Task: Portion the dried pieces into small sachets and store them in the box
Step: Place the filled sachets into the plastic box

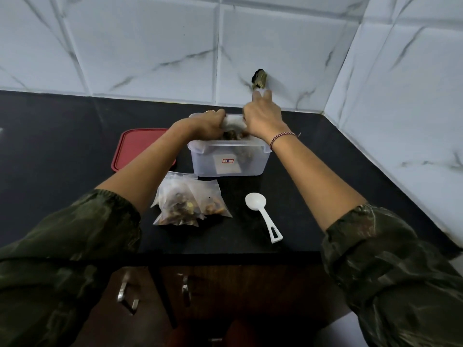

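One box (228, 159) | long axis left-right | left hand (208, 126), right hand (263, 118) at rim

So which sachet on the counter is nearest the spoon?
The right sachet of the pile, beside the spoon; the left sachet lies farther off, below the red lid.

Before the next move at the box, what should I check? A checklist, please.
1. The box is open, red lid beside it: ok.
2. The left hand and right hand are at the sachet over the box: ok.
3. Closed sachet: cannot tell, hands hide it.
4. The filled sachets lie on the counter, not yet in box: not ok.
5. The scoop is clear of the box: ok.
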The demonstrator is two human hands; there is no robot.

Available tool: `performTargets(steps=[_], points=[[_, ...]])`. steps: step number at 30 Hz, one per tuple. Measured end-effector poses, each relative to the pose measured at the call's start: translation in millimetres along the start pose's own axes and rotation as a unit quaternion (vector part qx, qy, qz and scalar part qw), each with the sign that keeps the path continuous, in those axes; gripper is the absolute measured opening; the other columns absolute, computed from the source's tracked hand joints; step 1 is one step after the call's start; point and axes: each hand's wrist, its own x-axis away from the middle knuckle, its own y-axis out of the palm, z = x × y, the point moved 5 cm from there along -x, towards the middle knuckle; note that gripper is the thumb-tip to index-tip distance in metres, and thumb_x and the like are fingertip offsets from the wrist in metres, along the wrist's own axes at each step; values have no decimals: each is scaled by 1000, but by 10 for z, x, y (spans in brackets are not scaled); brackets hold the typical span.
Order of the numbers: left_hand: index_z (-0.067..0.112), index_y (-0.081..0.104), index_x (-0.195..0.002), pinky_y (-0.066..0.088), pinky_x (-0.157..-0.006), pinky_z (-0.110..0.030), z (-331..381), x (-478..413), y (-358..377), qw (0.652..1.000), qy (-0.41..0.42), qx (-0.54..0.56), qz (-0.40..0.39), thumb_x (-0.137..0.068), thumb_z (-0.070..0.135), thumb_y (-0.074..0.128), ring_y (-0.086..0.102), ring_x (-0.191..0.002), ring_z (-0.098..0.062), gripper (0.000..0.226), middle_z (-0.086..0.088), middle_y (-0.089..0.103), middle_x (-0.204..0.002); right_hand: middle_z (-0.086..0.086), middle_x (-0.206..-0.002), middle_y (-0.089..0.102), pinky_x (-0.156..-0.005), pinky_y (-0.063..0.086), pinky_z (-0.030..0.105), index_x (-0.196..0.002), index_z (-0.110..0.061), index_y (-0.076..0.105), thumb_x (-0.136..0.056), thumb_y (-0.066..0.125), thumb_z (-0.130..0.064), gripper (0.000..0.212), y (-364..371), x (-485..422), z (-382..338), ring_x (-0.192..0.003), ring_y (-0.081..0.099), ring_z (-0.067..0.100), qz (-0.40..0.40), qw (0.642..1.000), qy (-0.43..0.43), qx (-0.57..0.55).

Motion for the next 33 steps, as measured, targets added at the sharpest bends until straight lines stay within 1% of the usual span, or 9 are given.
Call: performTargets(steps=[4, 8, 12, 17, 21, 24, 27, 31, 33], points=[[5, 39, -121, 39, -89, -41, 3, 12, -22, 1000, 4, 23, 2, -92, 23, 53, 50, -109, -35, 36, -19, 49, -123, 11, -111, 56, -74, 42, 30, -118, -5, 54, -80, 72, -33, 51, -47, 33, -72, -102, 59, 27, -112, 990, 31, -80], [5, 38, -121, 40, -91, -42, 32, 51, -28, 999, 17, 45, 1, -91, 17, 52, 49, -106, -34, 35, -19, 49, -122, 10, -125, 56, -81, 43, 29, -125, -9, 54, -87, 63, -24, 42, 99, 4, -75, -113, 56, 25, -163, 983, 70, -52], [4, 38, -127, 37, -93, -40, 16, 77, -45, 998, 18, 55, -2, -90, 14, 55, 47, -112, -32, 42, -19, 47, -126, 8, -120, 60, -88, 45, 31, -120, -9, 58, -91, 55, -28, 35, 228, -24, -113, -111, 57, 25, -180, 979, 67, -71], [4, 37, -133, 35, -90, -36, 53, 89, -57, 998, 22, 60, 11, -89, 10, 55, 46, -117, -32, 49, -19, 46, -131, 8, -103, 56, -67, 41, 26, -111, -8, 61, -82, 66, -32, 38, 222, -15, -25, -94, 59, 23, -161, 971, 89, -155], [6, 36, -139, 33, -91, -33, 70, 74, -39, 999, 27, 22, 15, -92, 10, 51, 44, -124, -32, 49, -18, 44, -137, 13, -96, 54, -50, 37, 24, -108, -3, 55, -89, 46, -9, 21, 198, -6, 31, -72, 50, 20, -173, 961, 83, -197], [13, 41, -138, 32, -84, -32, 61, 49, 4, 999, 32, -24, -7, -96, 19, 49, 46, -125, -30, 43, -14, 46, -136, 15, -106, 55, -69, 45, 28, -118, 0, 52, -95, 38, -8, 29, 211, 15, 4, -81, 50, 21, -197, 962, 59, -178], [17, 45, -138, 35, -81, -34, 75, 41, 20, 997, 38, -67, -29, -99, 24, 44, 47, -123, -31, 40, -15, 45, -134, 17, -124, 58, -75, 37, 29, -120, 2, 54, -95, 43, -10, 30, 242, -2, -46, -92, 50, 23, -181, 977, 32, -107], [27, 39, -144, 36, -97, -43, 90, 47, 10, 994, 39, -101, -33, -101, 30, 39, 37, -131, -32, 44, -16, 37, -141, 17, -129, 46, -86, 41, 37, -131, -6, 40, -86, 62, -9, 50, 140, -67, -16, -117, 48, 32, -135, 987, -41, -75], [25, 39, -144, 32, -104, -47, 90, 43, 10, 993, 41, -107, -30, -100, 35, 39, 29, -135, -34, 46, -17, 34, -143, 10, -119, 44, -85, 42, 34, -123, -13, 49, -76, 74, -10, 53, 15, -70, -28, -110, 46, 25, -116, 981, -127, -85]])
